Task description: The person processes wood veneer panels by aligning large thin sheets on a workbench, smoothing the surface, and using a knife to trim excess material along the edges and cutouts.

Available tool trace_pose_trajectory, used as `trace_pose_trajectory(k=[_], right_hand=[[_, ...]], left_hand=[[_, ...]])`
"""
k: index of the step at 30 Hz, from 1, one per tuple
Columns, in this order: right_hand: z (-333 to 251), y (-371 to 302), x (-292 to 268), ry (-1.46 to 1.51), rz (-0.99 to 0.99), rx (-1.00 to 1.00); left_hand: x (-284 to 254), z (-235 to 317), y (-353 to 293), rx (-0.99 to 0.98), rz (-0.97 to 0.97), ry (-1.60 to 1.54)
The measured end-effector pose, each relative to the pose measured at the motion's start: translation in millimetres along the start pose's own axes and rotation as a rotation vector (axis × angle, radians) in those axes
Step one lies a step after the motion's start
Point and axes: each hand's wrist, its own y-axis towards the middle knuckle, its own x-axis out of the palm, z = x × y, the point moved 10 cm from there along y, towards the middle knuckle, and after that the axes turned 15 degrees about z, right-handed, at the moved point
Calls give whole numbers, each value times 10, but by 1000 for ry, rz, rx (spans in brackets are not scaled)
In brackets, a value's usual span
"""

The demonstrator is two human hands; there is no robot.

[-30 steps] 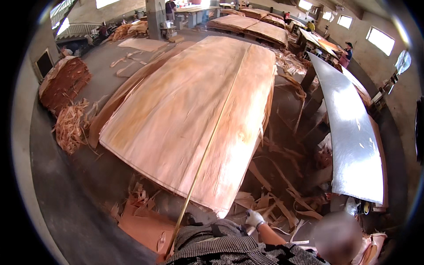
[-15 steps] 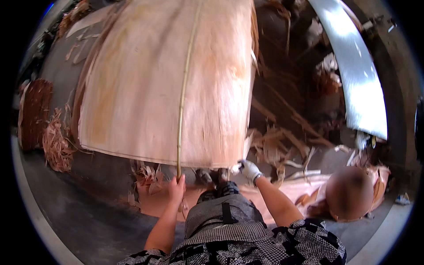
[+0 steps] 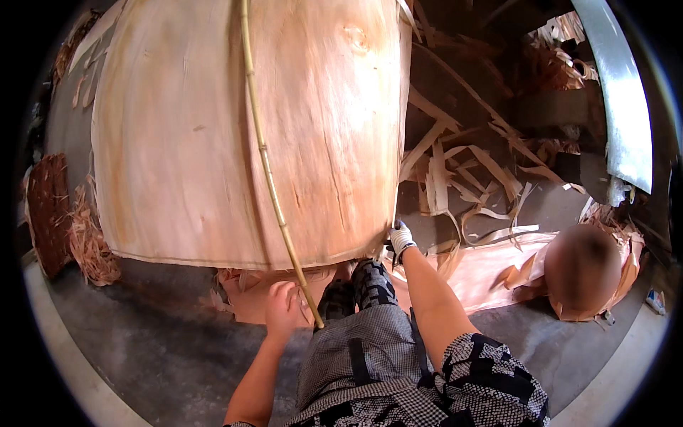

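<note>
One pole, one veneer stack, two hands

Wood sheets: lt. tan, flat. Bamboo pole: yel., slantwise over sheets, end past nr. edge.

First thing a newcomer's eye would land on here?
Probably the broad pale wood sheet filling the upper left and centre, with a thin bamboo pole slanting across it. Then the white-gloved right hand at its near right corner, and the shiny metal sheet at upper right.

The right hand seemingly touches the veneer stack.
</note>
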Motion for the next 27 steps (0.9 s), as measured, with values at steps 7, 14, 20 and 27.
trace_pose_trajectory(k=[7, 14, 20, 27], right_hand=[[-271, -486, -625, 267, 77, -204], [-772, -1992, -650, 580, -479, -133], [-810, -2150, -700, 623, -424, -119], [-136, -2682, 710, -120, -727, -1001]], left_hand=[[196, 759, 162, 98, -44, -18], [1087, 1498, 209, -123, -372, -372], [558, 830, 592, -187, -192, -416], [-825, -209, 1143, -536, -143, -501]])
